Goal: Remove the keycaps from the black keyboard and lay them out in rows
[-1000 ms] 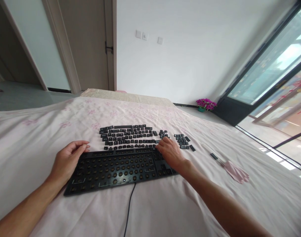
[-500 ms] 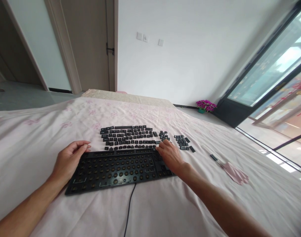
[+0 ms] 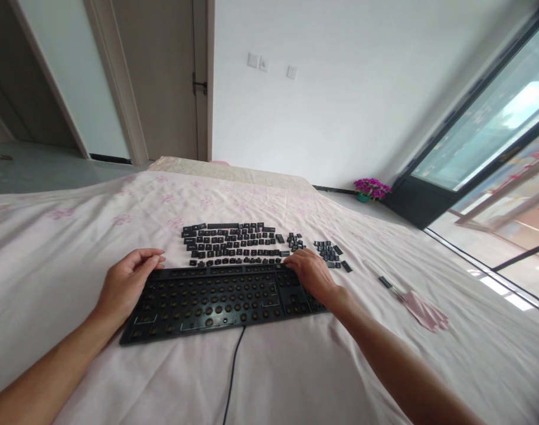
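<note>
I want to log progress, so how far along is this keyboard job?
Done: the keyboard looks stripped bare, its keycaps laid out in rows behind it. In hand: left hand rests at its left end, right hand on its right end. Left: no keycap is fitted.

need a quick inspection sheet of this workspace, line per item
surface: pale pink floral bedsheet over a bed, lightly wrinkled
job's things: black keyboard frame with its caps off, bare switches showing; removed keycaps laid in rows just beyond it, two smaller groups to their right
clutter: small dark tool and a pink cloth on the right
grippers: left hand rests at the frame's left end; right hand lies over its right end, fingertips near the keycaps; whether it pinches one cannot be told
cables: black cable runs from the frame toward the camera
surroundings: white wall with switches, wooden door, window at right, purple flowers on the floor
</note>
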Demonstrator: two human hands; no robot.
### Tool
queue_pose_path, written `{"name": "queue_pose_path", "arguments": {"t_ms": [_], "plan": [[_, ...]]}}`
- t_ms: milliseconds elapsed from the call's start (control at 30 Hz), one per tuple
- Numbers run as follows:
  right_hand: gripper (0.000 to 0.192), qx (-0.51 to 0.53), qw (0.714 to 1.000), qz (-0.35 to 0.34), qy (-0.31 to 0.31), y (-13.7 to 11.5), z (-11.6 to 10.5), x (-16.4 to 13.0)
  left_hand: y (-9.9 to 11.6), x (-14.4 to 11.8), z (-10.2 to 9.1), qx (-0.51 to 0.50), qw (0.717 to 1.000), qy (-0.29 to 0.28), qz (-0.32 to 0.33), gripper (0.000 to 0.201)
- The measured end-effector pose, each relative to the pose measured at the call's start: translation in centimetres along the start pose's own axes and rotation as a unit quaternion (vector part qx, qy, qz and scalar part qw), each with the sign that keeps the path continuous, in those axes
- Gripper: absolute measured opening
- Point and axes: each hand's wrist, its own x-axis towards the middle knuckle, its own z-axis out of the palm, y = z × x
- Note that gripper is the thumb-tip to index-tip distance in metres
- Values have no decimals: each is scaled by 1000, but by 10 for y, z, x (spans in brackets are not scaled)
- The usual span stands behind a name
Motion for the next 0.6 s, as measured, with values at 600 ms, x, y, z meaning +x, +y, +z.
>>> {"name": "queue_pose_path", "arguments": {"t_ms": [600], "plan": [[19, -140, 987, -71, -36, -15, -3, -3, 1, 0, -1, 14, 1000, -3, 1, 35]]}}
